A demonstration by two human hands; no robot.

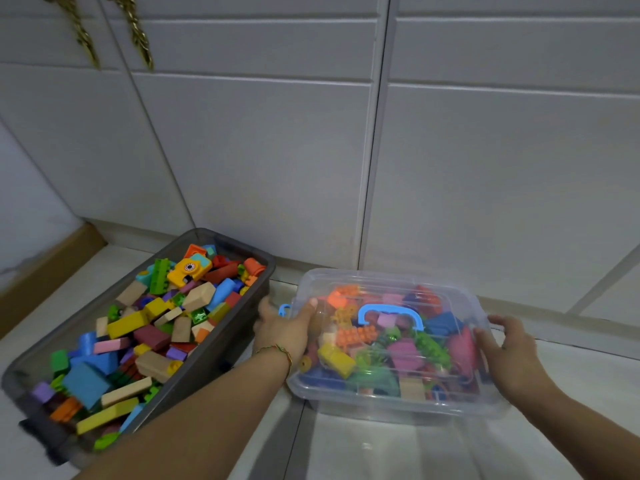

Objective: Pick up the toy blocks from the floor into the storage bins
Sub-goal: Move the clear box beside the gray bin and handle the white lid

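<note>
A clear plastic bin [391, 407] with a clear lid and a blue handle [390, 315] sits on the floor, full of coloured toy blocks. My left hand [285, 329] grips the bin's left edge, thumb on the lid beside a blue latch [284, 309]. My right hand [509, 351] holds the bin's right edge, fingers curled over the lid rim. To the left stands an open grey bin [239, 320] packed with coloured toy blocks [152, 327], among them an orange toy camera [188, 270].
White cabinet doors [277, 150] rise right behind both bins. Gold tassels [138, 36] hang at the top left. A wooden skirting board [45, 268] runs along the left wall. Pale tiled floor [381, 452] lies in front of the bins.
</note>
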